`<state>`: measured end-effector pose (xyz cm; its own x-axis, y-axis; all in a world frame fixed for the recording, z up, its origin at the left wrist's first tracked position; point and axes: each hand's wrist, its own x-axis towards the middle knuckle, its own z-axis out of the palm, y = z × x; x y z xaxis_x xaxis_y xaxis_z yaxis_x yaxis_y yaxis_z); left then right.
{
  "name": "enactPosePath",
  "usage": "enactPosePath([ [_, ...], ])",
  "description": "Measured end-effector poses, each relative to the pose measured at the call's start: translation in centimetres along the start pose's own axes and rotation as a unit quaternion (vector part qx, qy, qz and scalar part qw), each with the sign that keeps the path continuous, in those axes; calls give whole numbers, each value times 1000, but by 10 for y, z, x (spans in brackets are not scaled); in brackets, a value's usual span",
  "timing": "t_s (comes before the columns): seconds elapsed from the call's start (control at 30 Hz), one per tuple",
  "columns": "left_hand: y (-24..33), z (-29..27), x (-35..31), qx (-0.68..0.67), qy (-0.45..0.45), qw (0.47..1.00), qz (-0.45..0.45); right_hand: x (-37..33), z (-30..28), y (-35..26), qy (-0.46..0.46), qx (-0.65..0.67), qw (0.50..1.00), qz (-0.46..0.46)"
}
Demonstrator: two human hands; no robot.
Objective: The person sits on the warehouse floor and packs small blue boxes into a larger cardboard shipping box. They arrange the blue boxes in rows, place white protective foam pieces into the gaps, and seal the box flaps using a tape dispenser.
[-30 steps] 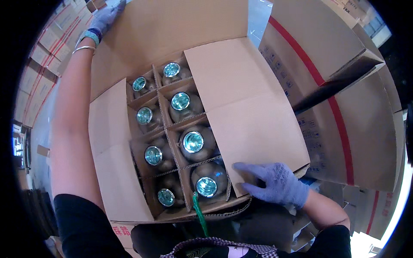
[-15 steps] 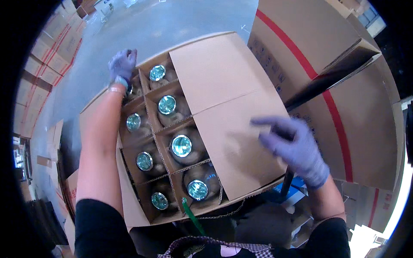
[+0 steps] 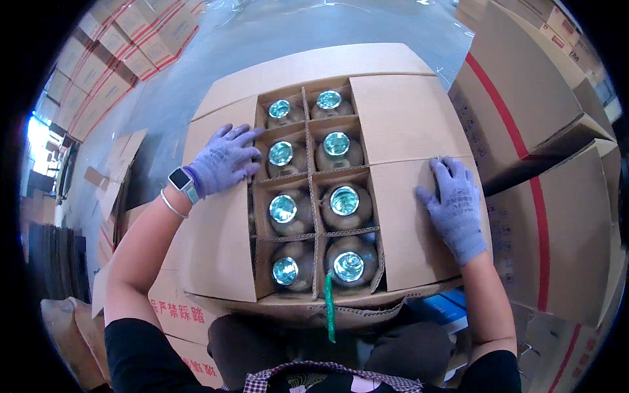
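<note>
In front of me stands an open cardboard carton (image 3: pixel 308 51), its flaps folded outward. Cardboard dividers (image 3: pixel 310 154) part its inside into two columns of cells. A rounded glass vessel with a shiny, greenish mirrored mouth, such as the near right one (image 3: pixel 348 266), sits in each cell. My left hand (image 3: pixel 226 160), in a lilac glove, lies flat with fingers apart on the left flap (image 3: pixel 219 242), its fingertips at the cells' edge. On the right flap (image 3: pixel 413 226) rests my gloved right hand (image 3: pixel 453 206), fingers spread, holding nothing. A green strip (image 3: pixel 329 308) hangs over the near edge.
Big cardboard boxes with red stripes (image 3: pixel 517 98) crowd the right side, close to the carton. More boxes (image 3: pixel 124 56) are stacked at the far left. Flattened cardboard (image 3: pixel 52 262) stands at the left, and printed cartons (image 3: pixel 177 314) lie below the carton's near left.
My left hand has come back from the carton's far left corner onto the left flap. My right hand has lowered onto the right flap. The view has turned, so the carton appears straighter.
</note>
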<state>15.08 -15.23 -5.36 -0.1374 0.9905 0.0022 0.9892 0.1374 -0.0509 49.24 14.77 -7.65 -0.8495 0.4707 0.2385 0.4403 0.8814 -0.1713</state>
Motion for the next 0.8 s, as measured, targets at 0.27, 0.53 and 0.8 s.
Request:
enactPosePath([
  [0.27,27,-130,-31,167,-119,965,-165,-9,-4,15,47,147,988,19],
  [0.53,-93,-121,-211,267,-237,852,-382,42,-2,-60,-17,217,963,-156],
  [0.8,-120,73,-240,-97,-177,838,-507,88,18,-74,-209,-83,941,-254],
])
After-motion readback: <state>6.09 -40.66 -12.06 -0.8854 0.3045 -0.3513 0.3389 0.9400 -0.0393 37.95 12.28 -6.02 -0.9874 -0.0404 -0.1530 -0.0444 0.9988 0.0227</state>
